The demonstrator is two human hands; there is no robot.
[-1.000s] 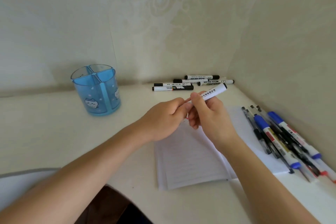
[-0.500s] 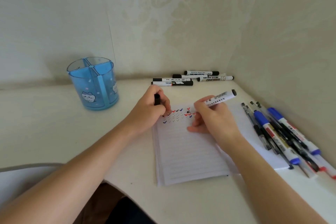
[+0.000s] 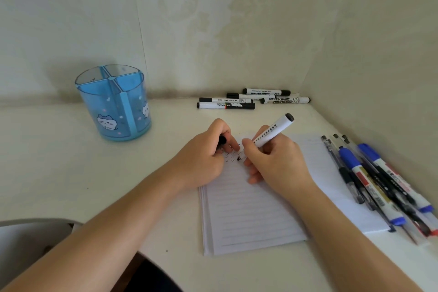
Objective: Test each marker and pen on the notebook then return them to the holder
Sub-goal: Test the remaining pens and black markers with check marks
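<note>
Carrier: cream-white matte surface [image 3: 59,173].
10 o'clock: translucent blue plastic four-compartment holder [image 3: 113,106], upright.
12 o'clock: five white whiteboard markers with black caps [image 3: 251,100], lying roughly parallel near the back wall.
Centre to 5 o'clock: open white lined notebook [image 3: 251,216], flat.
3–4 o'clock: bundle of clear gel pens and blue-capped markers [image 3: 379,180], side by side, partly overlapping the notebook's right page.
</note>
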